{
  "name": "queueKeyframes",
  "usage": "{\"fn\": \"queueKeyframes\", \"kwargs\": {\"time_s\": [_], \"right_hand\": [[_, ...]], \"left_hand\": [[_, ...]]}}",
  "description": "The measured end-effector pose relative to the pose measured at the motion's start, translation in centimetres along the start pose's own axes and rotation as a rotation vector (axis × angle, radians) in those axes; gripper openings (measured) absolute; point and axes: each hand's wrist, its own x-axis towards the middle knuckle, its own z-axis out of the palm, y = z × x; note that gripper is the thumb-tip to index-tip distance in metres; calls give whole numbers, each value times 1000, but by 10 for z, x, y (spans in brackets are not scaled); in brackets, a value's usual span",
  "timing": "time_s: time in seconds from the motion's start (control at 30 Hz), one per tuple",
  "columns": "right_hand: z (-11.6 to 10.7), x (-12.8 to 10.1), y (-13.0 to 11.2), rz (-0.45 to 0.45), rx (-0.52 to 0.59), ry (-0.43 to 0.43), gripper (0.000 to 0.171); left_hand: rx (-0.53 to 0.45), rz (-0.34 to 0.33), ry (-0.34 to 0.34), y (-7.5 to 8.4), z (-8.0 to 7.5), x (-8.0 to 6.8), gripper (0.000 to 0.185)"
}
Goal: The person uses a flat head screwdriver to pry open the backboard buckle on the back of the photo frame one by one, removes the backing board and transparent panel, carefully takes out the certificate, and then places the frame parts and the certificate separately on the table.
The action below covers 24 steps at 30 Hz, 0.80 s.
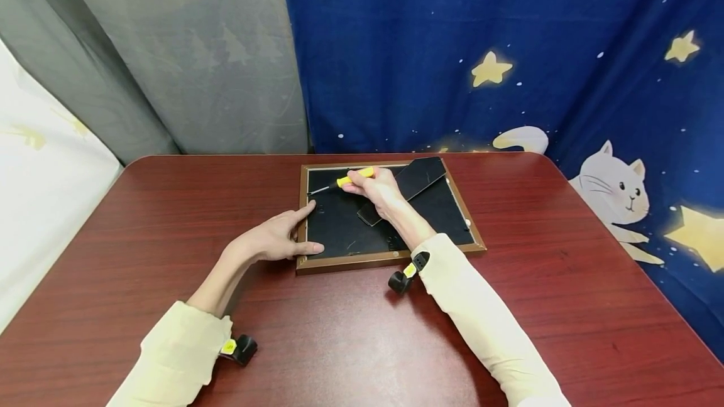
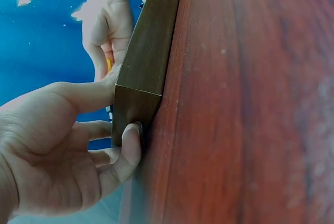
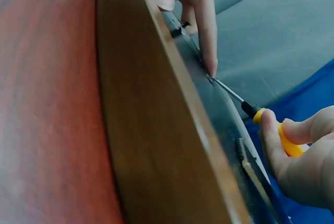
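Observation:
A picture frame (image 1: 351, 262) with a brown moulding lies face down on the table, showing its black backing board (image 1: 339, 228). A black easel stand (image 1: 424, 176) slants across the board's right half. My right hand (image 1: 381, 192) pinches the yellow handle of a screwdriver (image 3: 284, 141). Its thin metal tip meets the board's left edge, near a small dark fastener too small to make out. My left hand (image 1: 273, 238) holds the frame's left side. Thumb and forefinger rest on top, while the little finger (image 2: 131, 145) bends against the outer side of the moulding.
The reddish-brown wooden table (image 1: 334, 338) extends around the frame on all sides. Behind it hang a grey curtain (image 1: 215, 61) and a blue curtain (image 1: 396, 49) with stars and a cat. Each wrist wears a small black camera (image 1: 244, 349).

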Motion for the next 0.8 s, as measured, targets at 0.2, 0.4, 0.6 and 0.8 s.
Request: {"fn": "queueKeyframes", "kwargs": {"time_s": [0.2,0.4,0.6,0.8], "right_hand": [[2,-1,2,6,29,8,27],[8,-3,-5,-135,-210,27,24],[15,-7,-15,-289,-529,52,27],[20,-3,-20,-327,-603,25,26]], "left_hand": [[16,-2,-5,1,0,0,101],[2,-7,-9,2,-1,0,101],[-6,-8,-12,0,-3,3,101],[-8,-7,-16,-1,-3,5,101]]}}
